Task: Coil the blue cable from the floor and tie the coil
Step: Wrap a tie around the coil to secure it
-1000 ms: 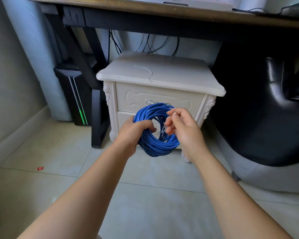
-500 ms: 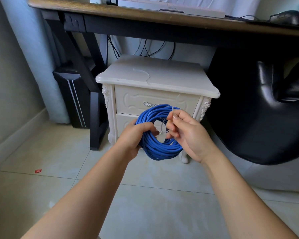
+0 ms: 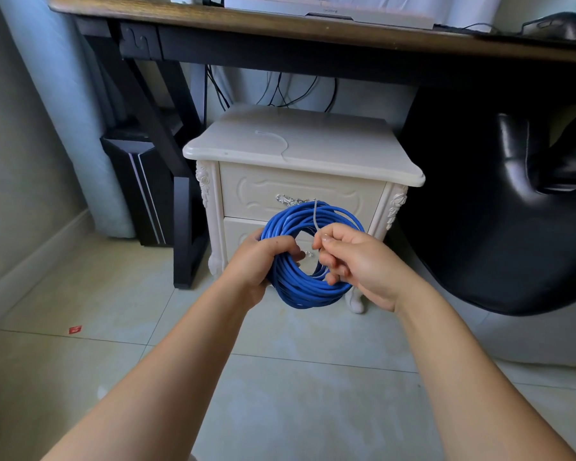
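The blue cable (image 3: 308, 291) is wound into a round coil and held upright in the air in front of the white nightstand. My left hand (image 3: 263, 264) is shut around the coil's left side. My right hand (image 3: 353, 261) pinches a thin whitish tie (image 3: 315, 216) between thumb and forefinger at the coil's right side. The tie runs up from my fingers over the top strands of the coil. Part of the coil's right side is hidden behind my right hand.
A white nightstand (image 3: 313, 161) stands just behind the coil, under a dark wooden desk (image 3: 280, 24). A black computer tower (image 3: 137, 188) and black desk leg (image 3: 183, 227) are to the left, a black chair (image 3: 512, 211) to the right. Tiled floor lies below, with a small red scrap (image 3: 75, 329).
The coil and both hands have shifted slightly right and lower in view. My right hand has drawn the thin tie up so it stretches over the coil's top.
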A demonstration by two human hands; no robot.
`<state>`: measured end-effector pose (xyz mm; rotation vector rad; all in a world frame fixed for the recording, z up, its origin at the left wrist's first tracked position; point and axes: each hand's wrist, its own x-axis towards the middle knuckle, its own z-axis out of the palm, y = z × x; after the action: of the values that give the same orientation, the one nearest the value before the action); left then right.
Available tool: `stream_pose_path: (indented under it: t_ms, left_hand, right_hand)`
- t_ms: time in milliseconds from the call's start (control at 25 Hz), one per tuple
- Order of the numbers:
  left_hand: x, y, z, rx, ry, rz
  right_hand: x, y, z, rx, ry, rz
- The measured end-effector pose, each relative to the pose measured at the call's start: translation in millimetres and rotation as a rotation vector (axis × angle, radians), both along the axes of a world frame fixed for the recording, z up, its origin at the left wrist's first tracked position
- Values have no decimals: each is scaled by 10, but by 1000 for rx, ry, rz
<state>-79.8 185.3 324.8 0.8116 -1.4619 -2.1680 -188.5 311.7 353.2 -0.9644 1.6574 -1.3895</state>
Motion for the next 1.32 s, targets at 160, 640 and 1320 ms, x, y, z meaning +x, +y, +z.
stream_pose_path:
  t_ms: [160,640,1320]
  left_hand:
    - [-22,-10,-2,7,-6,8]
    - [-108,94,-61,-113,-63,11]
    - [8,197,66,-876,-274,162]
  right_hand:
    - [-29,-46,-59,-30,46,-110]
    - [66,-181,-274,-216,124,-269]
    - [129,-77,-159,-289,-570,-283]
